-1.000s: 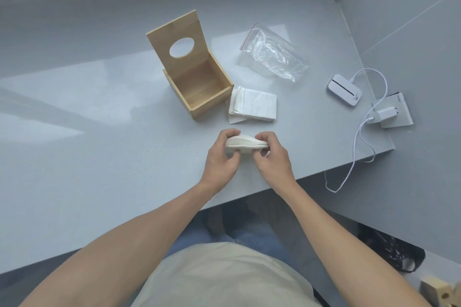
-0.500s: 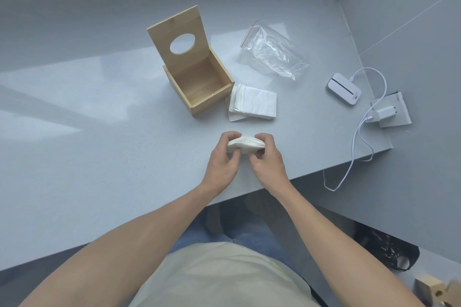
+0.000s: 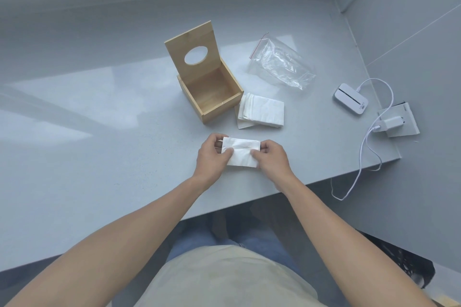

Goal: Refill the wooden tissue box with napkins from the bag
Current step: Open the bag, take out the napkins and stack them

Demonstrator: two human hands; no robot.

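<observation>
The wooden tissue box (image 3: pixel 225 104) stands open on the grey table, its lid with the oval hole (image 3: pixel 192 53) tilted up at the back; the inside looks bare. A stack of white napkins (image 3: pixel 262 113) lies just right of the box. The clear zip bag (image 3: pixel 282 66) lies flat behind that stack. In front of the box, my left hand (image 3: pixel 212 157) and my right hand (image 3: pixel 273 157) each pinch one end of a small wad of folded napkins (image 3: pixel 242 151), its broad face turned up toward me just above the table.
A white flat device (image 3: pixel 350 98) with a cable (image 3: pixel 363 152) leads to a white plug adapter (image 3: pixel 391 123) on a wall plate at the right. The table's front edge (image 3: pixel 324 180) runs diagonally just below my hands. Grey walls close the back and right.
The napkin wad, held edge-on and bowed between my hands before, is now turned flat with its broad face up. My hands have spread slightly apart.
</observation>
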